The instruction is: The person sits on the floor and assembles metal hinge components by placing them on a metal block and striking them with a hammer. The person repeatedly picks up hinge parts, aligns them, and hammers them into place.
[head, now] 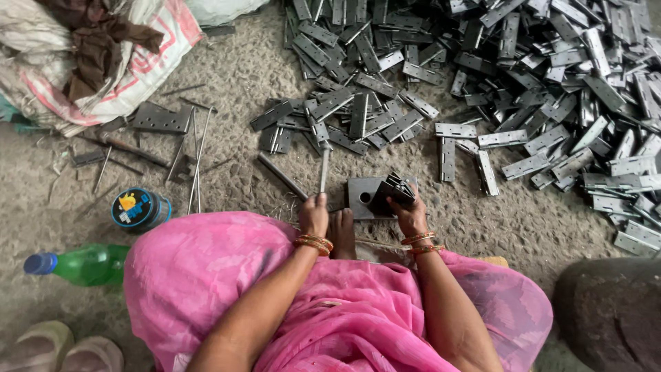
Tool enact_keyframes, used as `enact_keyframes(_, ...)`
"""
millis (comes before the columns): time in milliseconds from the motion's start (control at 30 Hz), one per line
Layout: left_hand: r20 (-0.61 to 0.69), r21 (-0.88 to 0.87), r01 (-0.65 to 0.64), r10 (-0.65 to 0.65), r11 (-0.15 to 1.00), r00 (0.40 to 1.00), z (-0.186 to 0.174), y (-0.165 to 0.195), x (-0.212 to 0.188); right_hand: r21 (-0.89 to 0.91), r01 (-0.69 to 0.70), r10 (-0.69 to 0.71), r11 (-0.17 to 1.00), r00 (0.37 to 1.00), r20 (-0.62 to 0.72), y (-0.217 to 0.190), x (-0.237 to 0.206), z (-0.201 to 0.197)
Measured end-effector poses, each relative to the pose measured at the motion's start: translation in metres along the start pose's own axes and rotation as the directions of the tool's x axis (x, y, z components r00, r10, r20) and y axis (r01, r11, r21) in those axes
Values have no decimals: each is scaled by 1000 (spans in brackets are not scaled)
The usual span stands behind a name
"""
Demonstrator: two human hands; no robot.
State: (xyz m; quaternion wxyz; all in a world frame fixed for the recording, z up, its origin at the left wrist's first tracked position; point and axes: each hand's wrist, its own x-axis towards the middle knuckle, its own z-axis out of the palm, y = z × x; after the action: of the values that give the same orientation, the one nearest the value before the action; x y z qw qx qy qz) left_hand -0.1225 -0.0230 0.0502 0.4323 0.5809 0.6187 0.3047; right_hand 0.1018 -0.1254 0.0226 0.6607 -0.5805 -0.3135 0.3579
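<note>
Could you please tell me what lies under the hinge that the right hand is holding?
A flat grey metal block on the ground lies under the hinge held by the right hand. Its right part is covered.
</note>
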Motion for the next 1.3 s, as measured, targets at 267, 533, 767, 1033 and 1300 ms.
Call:
enact_keyframes(267,116,240,287,-321,928,940,1,-6,16,-371,-21,-29,928,991,-128,-21,-8,1)
enact_keyframes(533,190,525,66,-192,848,963,-6,5,8,-110,82,-95,991,988,-118,-22,-8,6)
enact_keyframes(767,144,490,-17,-61,872,988,-13,-2,6,285,-30,137,958,922,-362,-31,-15,-2)
enact_keyframes(1033,391,-220,202,-103,954,914,-21,-6,2,557,-184,435,810,825,-360,-42,-33,-4)
enact_keyframes(1300,551,-297,357,-146,885,821,-44,-3,-14,606,-227,483,762,823,-299,-58,-53,-3)
